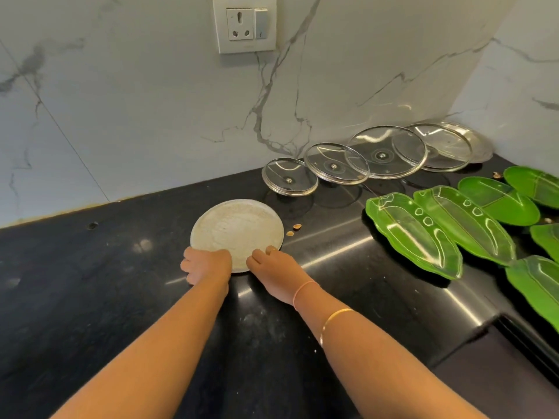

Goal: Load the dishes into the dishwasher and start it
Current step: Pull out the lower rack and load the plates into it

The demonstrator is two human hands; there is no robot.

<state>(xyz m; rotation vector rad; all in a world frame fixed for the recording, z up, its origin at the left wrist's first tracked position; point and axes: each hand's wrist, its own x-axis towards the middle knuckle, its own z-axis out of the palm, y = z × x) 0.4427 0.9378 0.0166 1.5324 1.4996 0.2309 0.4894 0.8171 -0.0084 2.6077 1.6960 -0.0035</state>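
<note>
A round, pale, dirty metal plate (237, 229) lies flat on the black stone counter (90, 282). My left hand (205, 264) grips the plate's near left rim with curled fingers. At the near right rim is my right hand (272, 273), fingers curled against the edge and thumb up beside it. The dishwasher is not in view.
Several glass pot lids (332, 164) lean in a row along the marble back wall, with a steel plate (481, 146) behind the last. Several green leaf-shaped dishes (414, 231) overlap at the right. Crumbs (295, 229) lie beside the plate. A wall socket (243, 24) is above.
</note>
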